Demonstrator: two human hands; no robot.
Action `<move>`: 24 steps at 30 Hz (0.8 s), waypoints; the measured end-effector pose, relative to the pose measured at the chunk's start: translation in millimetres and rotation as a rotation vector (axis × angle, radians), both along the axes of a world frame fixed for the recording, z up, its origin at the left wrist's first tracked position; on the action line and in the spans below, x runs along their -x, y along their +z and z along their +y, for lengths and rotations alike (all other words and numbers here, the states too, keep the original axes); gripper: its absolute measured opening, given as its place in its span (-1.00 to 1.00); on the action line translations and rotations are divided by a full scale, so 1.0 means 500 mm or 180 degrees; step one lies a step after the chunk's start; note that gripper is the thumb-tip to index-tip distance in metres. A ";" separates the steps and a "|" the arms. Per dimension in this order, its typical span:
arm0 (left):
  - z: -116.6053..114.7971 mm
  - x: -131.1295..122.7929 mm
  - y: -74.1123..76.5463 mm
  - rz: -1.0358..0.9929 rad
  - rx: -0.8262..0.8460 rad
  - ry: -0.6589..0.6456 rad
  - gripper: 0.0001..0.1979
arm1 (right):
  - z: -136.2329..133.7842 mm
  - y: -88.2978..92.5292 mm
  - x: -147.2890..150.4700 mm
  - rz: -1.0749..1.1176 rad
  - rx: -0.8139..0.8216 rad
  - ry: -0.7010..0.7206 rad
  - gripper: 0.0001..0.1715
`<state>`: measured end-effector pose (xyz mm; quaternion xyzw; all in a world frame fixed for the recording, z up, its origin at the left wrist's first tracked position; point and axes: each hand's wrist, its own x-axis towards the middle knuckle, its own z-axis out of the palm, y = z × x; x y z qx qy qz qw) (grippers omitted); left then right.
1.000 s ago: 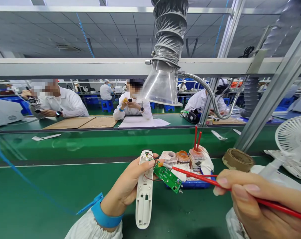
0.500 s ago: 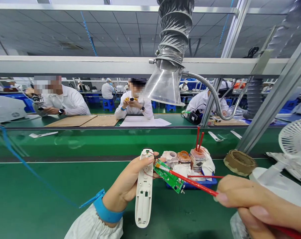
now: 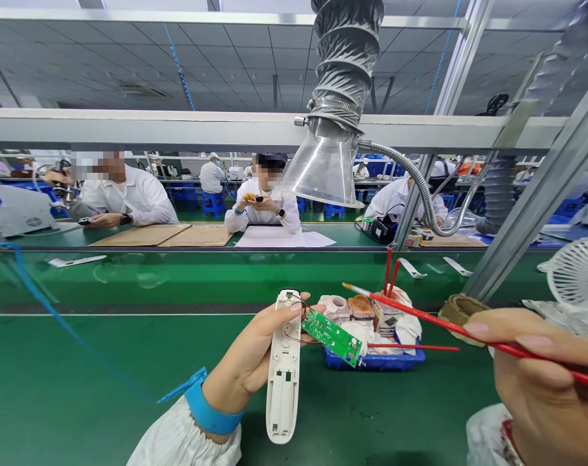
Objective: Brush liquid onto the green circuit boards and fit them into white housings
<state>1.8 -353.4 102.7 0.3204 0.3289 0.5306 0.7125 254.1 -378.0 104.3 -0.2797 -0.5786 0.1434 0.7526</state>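
My left hand [image 3: 255, 343], with a blue wrist strap, grips a long white plastic housing [image 3: 283, 388] with its open inner side up. A green circuit board [image 3: 335, 338] hangs tilted beside it, joined by thin red and dark wires; my fingers are behind the board's upper end. My right hand [image 3: 537, 362] pinches a red-handled paintbrush [image 3: 415, 314], its tip raised and apart from the board. Behind the board stands a blue tray [image 3: 395, 362] with small jars [image 3: 361, 307], white wipes and a further red stick [image 3: 410, 347] lying across it.
A clear extraction hood [image 3: 323, 165] hangs above the bench. On the right are a tape roll [image 3: 462, 317], a white fan [image 3: 578, 278] and a slanted metal post [image 3: 537, 188]. White parts [image 3: 413, 268] lie on the green belt [image 3: 216, 278]. Co-workers sit beyond it.
My right hand has lifted the paintbrush off the circuit board, up and to the right. My left hand keeps the housing nearly in place, and the board has turned slightly. Parts on the belt shifted left.
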 end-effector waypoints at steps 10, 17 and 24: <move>0.000 0.003 -0.005 -0.0583 0.0084 -0.0052 -0.34 | 0.066 -0.026 0.063 -0.1422 0.1192 0.0513 -0.68; -0.005 0.002 -0.007 -0.0350 -0.0155 -0.0123 -0.12 | 0.073 -0.049 0.099 -0.2328 0.1840 0.0919 -0.80; -0.012 0.019 -0.007 0.0601 -0.0457 -0.0328 -0.04 | 0.073 -0.055 0.097 -0.1458 0.1989 0.1257 -0.79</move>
